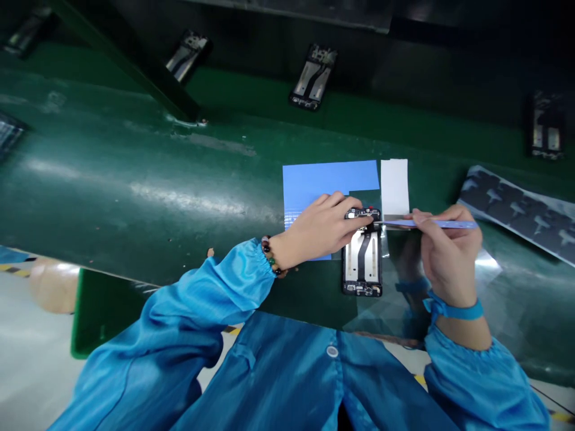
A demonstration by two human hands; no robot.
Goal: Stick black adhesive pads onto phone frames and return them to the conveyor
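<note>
A smartphone with its back off [371, 263] lies on the green bench, showing a silvery inner panel, a dark flex cable and small parts at both ends. My left hand [321, 230] reaches over its upper left edge and holds it, thumb and index finger at the upper end. Between the fingers of my right hand [449, 251] are slim bluish tweezers [404, 224], whose tips touch the upper part of the phone beside my left thumb. My fingers partly hide what lies at the tips. Partly under my left hand is a sheet of blue film [330, 176].
A white strip [395, 185] lies behind the phone. Dark patterned sheets [516, 206] are at the right. Other opened phones, one [313, 78] straight ahead, stand along the dark back strip. A green post [130, 60] rises at left; a green bin [103, 311] stands below the bench edge.
</note>
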